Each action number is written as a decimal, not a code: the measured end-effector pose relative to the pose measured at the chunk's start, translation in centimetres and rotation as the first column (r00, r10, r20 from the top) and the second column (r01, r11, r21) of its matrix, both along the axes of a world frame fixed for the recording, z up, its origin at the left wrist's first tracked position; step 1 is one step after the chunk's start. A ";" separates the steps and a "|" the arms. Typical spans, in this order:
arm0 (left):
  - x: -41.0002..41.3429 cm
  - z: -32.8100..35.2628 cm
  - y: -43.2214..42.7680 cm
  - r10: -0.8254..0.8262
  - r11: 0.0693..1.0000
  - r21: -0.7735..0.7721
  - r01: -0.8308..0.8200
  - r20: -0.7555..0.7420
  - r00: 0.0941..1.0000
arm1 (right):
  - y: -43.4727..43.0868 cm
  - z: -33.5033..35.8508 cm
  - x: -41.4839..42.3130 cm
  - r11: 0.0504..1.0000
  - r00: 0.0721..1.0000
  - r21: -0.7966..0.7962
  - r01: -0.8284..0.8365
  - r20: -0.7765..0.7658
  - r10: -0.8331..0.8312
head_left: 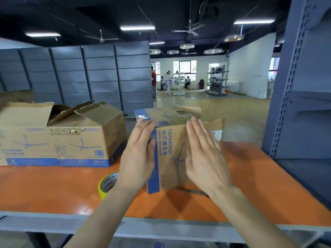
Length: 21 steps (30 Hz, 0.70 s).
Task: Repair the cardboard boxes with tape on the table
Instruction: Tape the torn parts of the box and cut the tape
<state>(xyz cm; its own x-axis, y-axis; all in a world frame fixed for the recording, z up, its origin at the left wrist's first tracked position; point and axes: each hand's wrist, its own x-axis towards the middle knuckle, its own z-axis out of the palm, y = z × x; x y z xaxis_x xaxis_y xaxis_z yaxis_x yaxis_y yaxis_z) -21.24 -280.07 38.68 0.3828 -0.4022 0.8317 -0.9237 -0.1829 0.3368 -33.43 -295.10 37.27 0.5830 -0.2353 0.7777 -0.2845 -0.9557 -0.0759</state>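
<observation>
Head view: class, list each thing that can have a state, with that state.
small box: upright on table, taped top, right flap open.
large box: top flaps open, torn.
tape roll: on table, not held.
left hand: open, pressing small box.
right hand: open, flat on small box.

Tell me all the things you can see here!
Small cardboard box: one, brown with blue edge, on the table between the hands.
Big cardboard box: one, brown and blue, flaps open, table's left.
Tape roll: one, yellow, by the left wrist.
Table: one, orange.
Shelving: grey, right side.
Ceiling fans: a few, white, overhead.
Left hand: pressing the small box's left side.
Right hand: flat on its front.
</observation>
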 end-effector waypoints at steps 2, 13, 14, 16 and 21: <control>0.0 0.1 0.1 -0.005 1.000 0.004 0.005 -0.002 1.000 | 1.6 0.0 1.1 0.999 0.999 0.000 -0.051 -0.003 0.051; -0.5 0.6 -0.4 0.022 0.997 -0.068 -0.027 -0.082 0.996 | -1.5 -0.4 -1.7 0.996 1.000 0.089 -0.017 -0.019 0.018; -0.6 0.8 -0.4 0.029 0.996 -0.081 -0.037 -0.103 0.994 | -1.4 -0.9 -2.1 0.993 1.000 0.117 0.005 -0.014 -0.004; -0.6 1.1 -0.4 0.044 0.992 -0.108 -0.060 -0.146 0.988 | -1.3 -1.9 -2.4 0.991 0.999 0.132 0.033 -0.036 -0.028; 0.8 0.7 0.7 -0.104 0.938 -0.344 -0.038 -0.387 0.916 | -1.3 -3.4 -2.6 0.955 0.993 0.288 0.074 -0.114 -0.042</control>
<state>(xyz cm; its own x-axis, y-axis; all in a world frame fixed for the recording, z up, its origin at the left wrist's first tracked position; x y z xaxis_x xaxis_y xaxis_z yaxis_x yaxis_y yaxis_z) -20.47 -279.40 39.38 0.6979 -0.1430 0.7018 -0.7049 0.0360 0.7084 -36.03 -296.44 33.88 0.6367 -0.4782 0.6050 -0.3602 -0.8781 -0.3149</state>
